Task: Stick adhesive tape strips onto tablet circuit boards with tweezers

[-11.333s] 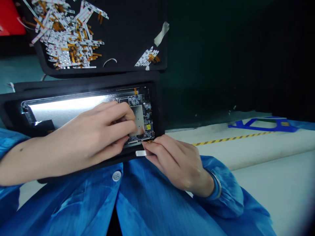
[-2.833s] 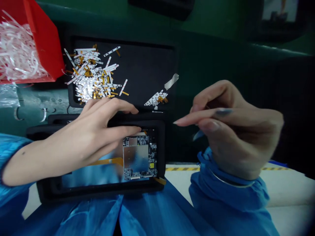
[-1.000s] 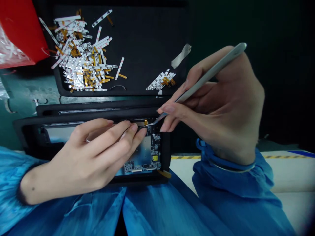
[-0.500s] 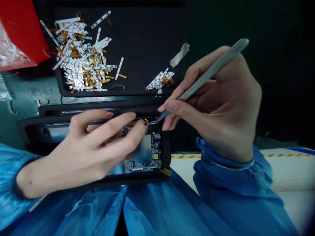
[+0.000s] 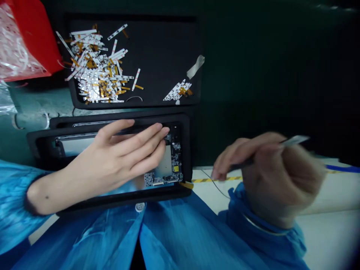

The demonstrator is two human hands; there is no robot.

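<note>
A circuit board (image 5: 176, 157) lies at the right end of a black foam tray (image 5: 185, 150), beside a display panel (image 5: 78, 145). The left hand (image 5: 126, 150), fingers spread and empty, lies across the board's upper part. The blurred right hand (image 5: 270, 172) grips tweezers (image 5: 292, 141) past the tray's right edge, above the white surface (image 5: 329, 236). Beyond, a second black tray (image 5: 168, 45) carries heaped foil-and-amber strips (image 5: 98, 75).
</note>
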